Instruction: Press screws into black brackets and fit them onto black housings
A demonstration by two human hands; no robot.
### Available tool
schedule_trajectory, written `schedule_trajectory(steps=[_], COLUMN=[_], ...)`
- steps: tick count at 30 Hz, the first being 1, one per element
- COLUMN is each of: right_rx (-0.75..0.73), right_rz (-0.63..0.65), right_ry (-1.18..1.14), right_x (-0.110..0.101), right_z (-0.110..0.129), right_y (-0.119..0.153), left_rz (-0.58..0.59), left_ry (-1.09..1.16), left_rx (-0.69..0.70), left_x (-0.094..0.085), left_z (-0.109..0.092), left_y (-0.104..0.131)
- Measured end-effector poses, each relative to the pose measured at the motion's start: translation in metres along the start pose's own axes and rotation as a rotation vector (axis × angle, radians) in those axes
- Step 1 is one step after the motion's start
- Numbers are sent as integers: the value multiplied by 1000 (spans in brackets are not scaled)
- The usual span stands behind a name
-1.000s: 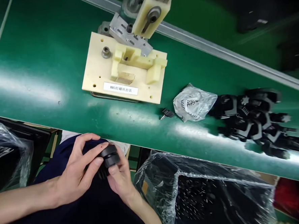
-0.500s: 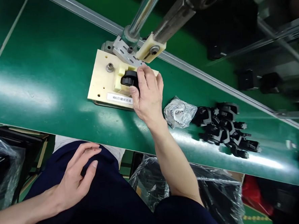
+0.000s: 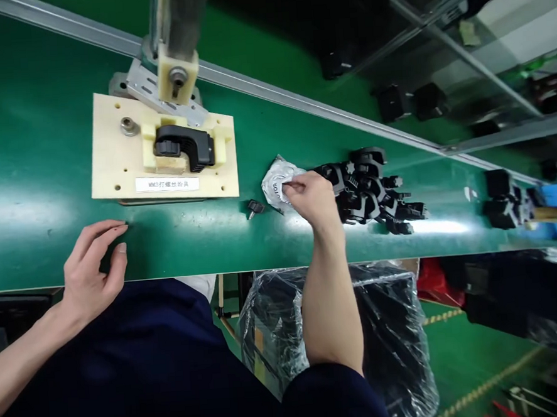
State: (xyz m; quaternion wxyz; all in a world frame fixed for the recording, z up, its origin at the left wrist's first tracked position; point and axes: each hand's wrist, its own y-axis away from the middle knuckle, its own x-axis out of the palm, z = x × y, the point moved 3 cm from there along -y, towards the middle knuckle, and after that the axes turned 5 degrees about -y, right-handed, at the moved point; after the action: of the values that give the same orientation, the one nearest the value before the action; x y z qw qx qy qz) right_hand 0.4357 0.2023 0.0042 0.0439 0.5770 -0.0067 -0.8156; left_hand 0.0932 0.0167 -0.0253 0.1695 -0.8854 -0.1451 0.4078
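A cream fixture plate [image 3: 109, 149] with a white label lies on the green bench, and a black clamp-shaped part [image 3: 192, 141] sits in its holder. My right hand [image 3: 313, 197] reaches into a crumpled clear bag [image 3: 274, 183], fingers pinched together; whatever they hold is hidden. Just left of the bag lies a small black knob with a metal screw [image 3: 254, 208]. My left hand [image 3: 95, 264] hovers by the bench's front edge, fingers apart and holding nothing.
Above the fixture stands a press arm with a cream tip [image 3: 179, 79]. Black parts [image 3: 372, 193] are piled right of the bag. A metal rail [image 3: 300, 94] runs along the bench's back. Below the front edge is a plastic-covered black box [image 3: 389, 327]. More black parts lie far right.
My right hand has left the black part in the fixture and moved right to the bag. The small knob now shows on the bench. My left hand is nearer the bench, and the view has shifted right.
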Motion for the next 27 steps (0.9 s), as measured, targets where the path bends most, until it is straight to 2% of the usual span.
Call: schedule_trajectory(steps=[4,7,11,15,18,20,22,23,25,27], right_rx=[-22,-14,87,131,121,95,-14,-120,-430,-778], right_rz=[-11,-56,-191,-258,-270,-288,-353,-402,-495,-534], right_ry=[-87,-186,-449,-771,-891,-902,-820,-729,-466,-232], right_x=[9,6,1,-2,-8,-12,-15,-15,-12,-1], right_z=[-2,-3,-12,-17,-17,-12,4,17,51,87], right_y=[0,4,14,23,29,37,50,59,83,109], left_rz=[21,40,47,90,175,191,223,272,416,541], left_ry=[-3,2,-2,28,72,106,194,279,531,815], left_rx=[29,5,-70,-176,-262,-294,-342,-387,-505,-624], left_x=[2,0,-4,-8,-12,-14,-13,-10,-1,9], left_z=[-4,-4,-3,-7,-14,-21,-29,-34,-46,-61], left_y=[1,1,-1,-3,-7,-11,-14,-16,-19,-22])
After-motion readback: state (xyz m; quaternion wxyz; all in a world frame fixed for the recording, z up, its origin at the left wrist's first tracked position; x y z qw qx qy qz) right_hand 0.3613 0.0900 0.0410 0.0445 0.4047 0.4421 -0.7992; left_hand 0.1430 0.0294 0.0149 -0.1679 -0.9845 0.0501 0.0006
